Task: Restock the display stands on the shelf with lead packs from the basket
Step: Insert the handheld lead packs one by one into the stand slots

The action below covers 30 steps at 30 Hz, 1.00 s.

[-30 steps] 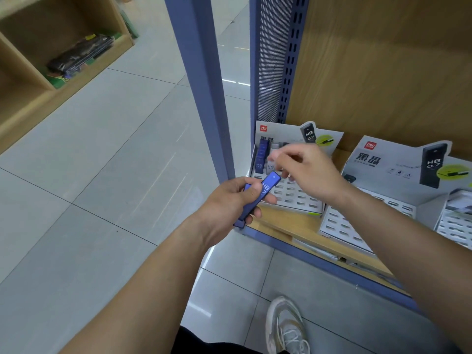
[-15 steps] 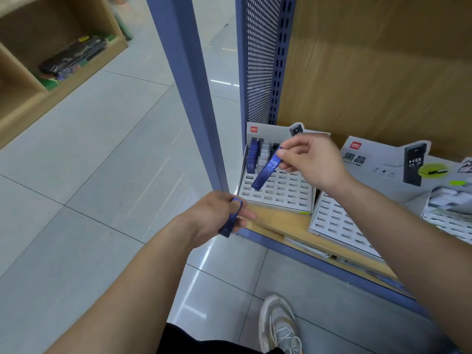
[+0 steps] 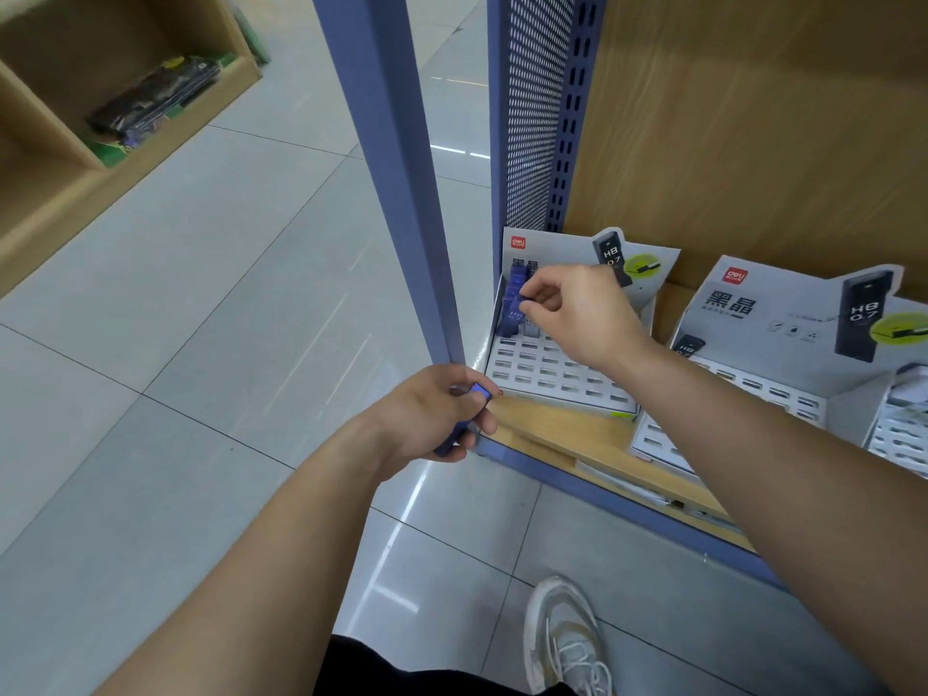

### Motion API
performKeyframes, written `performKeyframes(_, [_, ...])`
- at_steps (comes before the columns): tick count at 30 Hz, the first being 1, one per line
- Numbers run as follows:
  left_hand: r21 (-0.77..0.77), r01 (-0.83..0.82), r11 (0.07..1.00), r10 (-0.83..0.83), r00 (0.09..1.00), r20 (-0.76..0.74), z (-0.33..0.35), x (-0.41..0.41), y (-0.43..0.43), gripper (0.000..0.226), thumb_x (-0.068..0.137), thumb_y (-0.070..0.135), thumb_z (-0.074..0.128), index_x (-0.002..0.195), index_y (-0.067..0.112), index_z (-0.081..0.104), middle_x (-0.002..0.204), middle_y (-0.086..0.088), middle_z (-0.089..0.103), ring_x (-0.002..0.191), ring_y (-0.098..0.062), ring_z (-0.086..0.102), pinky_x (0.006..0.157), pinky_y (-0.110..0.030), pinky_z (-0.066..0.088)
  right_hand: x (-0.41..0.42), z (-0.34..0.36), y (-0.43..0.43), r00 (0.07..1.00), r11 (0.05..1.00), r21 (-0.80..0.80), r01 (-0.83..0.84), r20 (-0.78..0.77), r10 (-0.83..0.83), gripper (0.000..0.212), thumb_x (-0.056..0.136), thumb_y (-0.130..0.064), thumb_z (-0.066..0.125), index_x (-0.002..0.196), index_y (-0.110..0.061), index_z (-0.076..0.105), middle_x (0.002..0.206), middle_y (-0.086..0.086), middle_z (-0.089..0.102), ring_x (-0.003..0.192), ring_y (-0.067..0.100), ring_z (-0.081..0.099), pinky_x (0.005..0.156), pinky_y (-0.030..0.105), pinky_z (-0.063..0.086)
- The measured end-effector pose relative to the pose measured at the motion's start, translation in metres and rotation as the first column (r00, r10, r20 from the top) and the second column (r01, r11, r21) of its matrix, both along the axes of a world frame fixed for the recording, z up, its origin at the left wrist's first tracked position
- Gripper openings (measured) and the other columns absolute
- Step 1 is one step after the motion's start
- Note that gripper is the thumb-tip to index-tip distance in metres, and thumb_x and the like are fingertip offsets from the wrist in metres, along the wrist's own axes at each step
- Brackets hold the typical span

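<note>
A grey slotted display stand (image 3: 552,371) sits at the left end of the wooden shelf (image 3: 567,429). Several blue and grey lead packs stand in its back left slots. My right hand (image 3: 577,308) pinches a blue lead pack (image 3: 513,319) that stands upright at those back slots. My left hand (image 3: 437,414) hovers in front of the shelf's corner and grips another blue lead pack (image 3: 479,394), mostly hidden by its fingers. A second display stand (image 3: 763,389) stands to the right. The basket is out of view.
A blue metal upright (image 3: 396,193) and a perforated blue side panel (image 3: 532,108) rise just left of the stand. A wooden back wall (image 3: 753,118) closes the shelf behind. A wooden shelf unit (image 3: 75,158) with dark packets stands far left. My white shoe (image 3: 567,640) is on the tiled floor.
My right hand carried its blue pack from mid-air down and left into the stand's back slots. My left hand stayed near the shelf corner with its pack.
</note>
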<state>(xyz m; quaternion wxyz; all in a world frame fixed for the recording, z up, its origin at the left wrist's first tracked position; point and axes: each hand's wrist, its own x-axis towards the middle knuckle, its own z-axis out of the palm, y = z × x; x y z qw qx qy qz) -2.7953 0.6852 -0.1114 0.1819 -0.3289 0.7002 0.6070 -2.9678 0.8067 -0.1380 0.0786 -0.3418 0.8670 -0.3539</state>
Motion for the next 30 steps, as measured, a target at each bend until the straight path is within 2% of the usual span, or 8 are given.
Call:
performKeyframes(6, [0.012, 0.044, 0.999, -0.043, 0.997, -0.060, 0.003, 0.001, 0.001, 0.019, 0.105, 0.005, 0.049, 0.119, 0.005, 0.063, 0.098, -0.007, 0.077, 0.067, -0.015, 0.057, 0.061, -0.017, 0.052, 0.006, -0.004, 0.011, 0.999, 0.999, 0.013, -0.052, 0.006, 0.052, 0.011, 0.090, -0.016, 0.072, 0.100, -0.014, 0.074, 0.085, -0.003, 0.070, 0.078, 0.007, 0.065, 0.076, 0.021, 0.055])
performKeyframes(14, [-0.021, 0.070, 0.997, -0.072, 0.994, -0.081, 0.005, 0.002, 0.001, 0.017, 0.104, 0.008, 0.053, 0.118, 0.009, 0.063, 0.099, -0.004, 0.078, 0.068, -0.011, 0.061, 0.061, -0.015, 0.051, 0.010, -0.009, 0.013, 0.996, 0.997, 0.038, -0.071, -0.049, 0.073, 0.011, 0.091, -0.017, 0.070, 0.101, -0.014, 0.075, 0.090, -0.001, 0.071, 0.079, 0.009, 0.064, 0.078, 0.029, 0.056])
performKeyframes(18, [-0.010, 0.085, 0.996, -0.085, 0.991, -0.101, 0.007, 0.003, 0.001, 0.017, 0.104, 0.009, 0.054, 0.117, 0.012, 0.064, 0.101, -0.005, 0.077, 0.071, -0.012, 0.061, 0.063, -0.016, 0.053, 0.001, -0.008, -0.001, 0.990, 0.997, 0.056, -0.051, -0.129, 0.058, 0.013, 0.093, -0.019, 0.067, 0.099, -0.014, 0.077, 0.094, 0.003, 0.068, 0.087, 0.018, 0.061, 0.080, 0.039, 0.053])
performKeyframes(21, [-0.025, 0.102, 0.994, -0.105, 0.988, -0.116, 0.007, 0.004, 0.000, 0.017, 0.104, 0.010, 0.054, 0.117, 0.014, 0.064, 0.100, -0.003, 0.077, 0.073, -0.011, 0.061, 0.066, -0.017, 0.053, -0.001, -0.011, -0.008, 0.991, 0.997, 0.078, -0.022, -0.129, 0.032, 0.014, 0.094, -0.018, 0.064, 0.096, -0.014, 0.077, 0.094, 0.004, 0.069, 0.086, 0.021, 0.062, 0.078, 0.041, 0.053])
performKeyframes(27, [-0.010, 0.083, 0.997, -0.083, 0.989, -0.125, 0.006, 0.003, -0.002, 0.016, 0.104, 0.013, 0.054, 0.116, 0.016, 0.065, 0.100, 0.000, 0.078, 0.073, -0.008, 0.064, 0.070, -0.021, 0.055, -0.005, -0.008, -0.014, 0.998, 0.999, 0.035, 0.017, -0.053, -0.015, 0.009, 0.091, -0.022, 0.069, 0.090, -0.017, 0.077, 0.080, -0.002, 0.071, 0.074, 0.014, 0.064, 0.072, 0.037, 0.056])
performKeyframes(30, [0.018, 0.065, 0.998, -0.062, 0.990, -0.124, 0.006, 0.003, 0.000, 0.015, 0.105, 0.014, 0.054, 0.115, 0.014, 0.065, 0.101, -0.002, 0.078, 0.073, -0.009, 0.063, 0.071, -0.021, 0.056, -0.003, -0.007, -0.017, 0.997, 0.992, 0.121, -0.036, -0.061, 0.043, 0.008, 0.090, -0.022, 0.070, 0.087, -0.019, 0.076, 0.077, -0.009, 0.065, 0.078, 0.014, 0.063, 0.074, 0.037, 0.056])
